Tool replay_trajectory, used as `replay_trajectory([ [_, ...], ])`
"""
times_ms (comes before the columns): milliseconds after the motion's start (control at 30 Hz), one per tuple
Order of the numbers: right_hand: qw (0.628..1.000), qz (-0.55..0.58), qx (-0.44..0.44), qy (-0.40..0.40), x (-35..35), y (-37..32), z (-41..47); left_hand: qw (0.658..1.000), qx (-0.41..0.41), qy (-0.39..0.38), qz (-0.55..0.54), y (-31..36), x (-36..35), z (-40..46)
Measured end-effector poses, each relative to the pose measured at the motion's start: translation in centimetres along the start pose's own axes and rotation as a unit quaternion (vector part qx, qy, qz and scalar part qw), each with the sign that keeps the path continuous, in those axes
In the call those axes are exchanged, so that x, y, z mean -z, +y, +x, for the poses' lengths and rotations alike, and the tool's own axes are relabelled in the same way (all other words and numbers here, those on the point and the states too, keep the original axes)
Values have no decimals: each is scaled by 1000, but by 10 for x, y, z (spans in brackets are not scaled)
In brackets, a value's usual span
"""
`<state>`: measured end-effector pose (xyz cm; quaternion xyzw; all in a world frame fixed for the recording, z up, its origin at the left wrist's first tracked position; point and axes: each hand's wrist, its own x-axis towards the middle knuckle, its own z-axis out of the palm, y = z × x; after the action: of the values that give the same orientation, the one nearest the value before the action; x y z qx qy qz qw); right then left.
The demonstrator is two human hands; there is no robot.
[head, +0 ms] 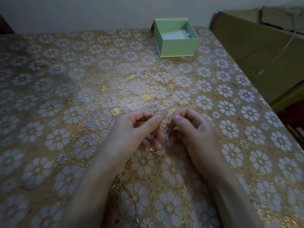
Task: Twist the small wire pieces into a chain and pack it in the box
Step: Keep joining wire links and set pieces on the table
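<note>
The chain (160, 137) is a thin, faint strand hanging roughly straight down between the two hands, its long axis running from the fingertips toward the person. Its links are too fine and blurred to make out, and its lower end is lost against the patterned tablecloth (65, 89). The left hand (136, 132) pinches its top between thumb and curled forefinger; the right hand (189, 129) pinches just beside it, fingertips nearly touching. The open green box (179, 45) stands well beyond the fingers.
</note>
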<state>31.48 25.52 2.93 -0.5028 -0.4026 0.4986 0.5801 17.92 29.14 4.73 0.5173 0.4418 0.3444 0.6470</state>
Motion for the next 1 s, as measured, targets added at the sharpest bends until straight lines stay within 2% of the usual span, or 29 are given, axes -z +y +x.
replay_trajectory([
  [133,974,220,-46,-24,4,-3,6,1000,-14,16,-11,-1,2,0],
  [267,945,316,-80,2,6,-9,4,996,-14,44,-71,-2,4,3],
  [433,950,293,-91,59,10,-13,6,985,-12,63,-160,0,10,5],
  [767,924,355,-96,105,13,-11,9,950,-34,77,-301,-3,16,9],
  [867,916,371,-97,121,14,-13,9,943,-37,86,-320,-3,20,9],
  [1000,927,325,-97,159,13,-14,8,937,-43,104,-331,0,21,7],
])
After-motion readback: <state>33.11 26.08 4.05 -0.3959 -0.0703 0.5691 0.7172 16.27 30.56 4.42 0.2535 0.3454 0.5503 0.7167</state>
